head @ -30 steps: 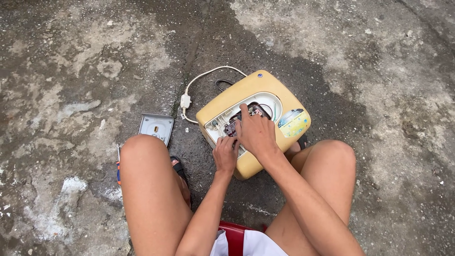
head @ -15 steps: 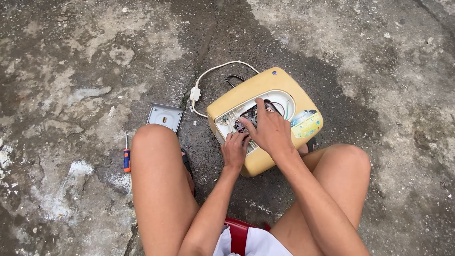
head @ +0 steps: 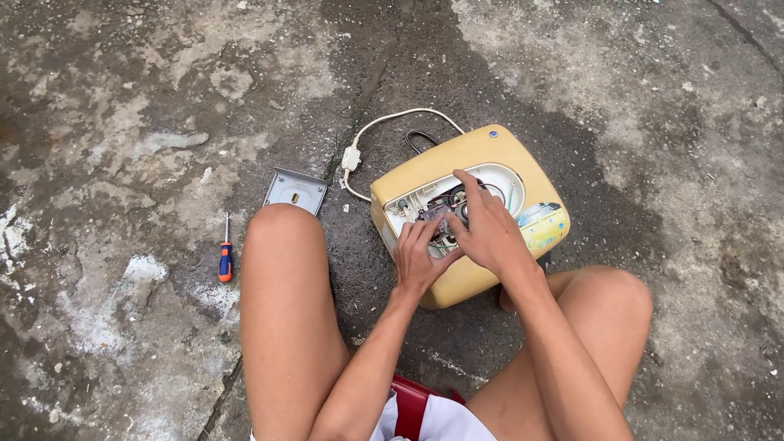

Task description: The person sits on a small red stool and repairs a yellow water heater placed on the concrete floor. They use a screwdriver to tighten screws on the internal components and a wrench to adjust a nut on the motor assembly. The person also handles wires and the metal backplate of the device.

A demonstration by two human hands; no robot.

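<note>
Hands work inside the open bay of a yellow appliance casing [head: 482,163] that lies on the wet concrete ground [head: 122,106], between the knees. Left hand [head: 418,260] pinches a small part among the wires [head: 453,200], fingers closed on it. Right hand [head: 488,233] covers the bay with the index finger extended onto the wiring; whether it grips anything cannot be told. Step in hand, by judgement: work on the internal wiring, with the cover removed. A grey cover plate [head: 296,189] and a screwdriver [head: 224,261] lie well apart to the left. A white cord [head: 384,122] loops behind the casing. Any next move calls for fine fingertip control in cramped space.
</note>
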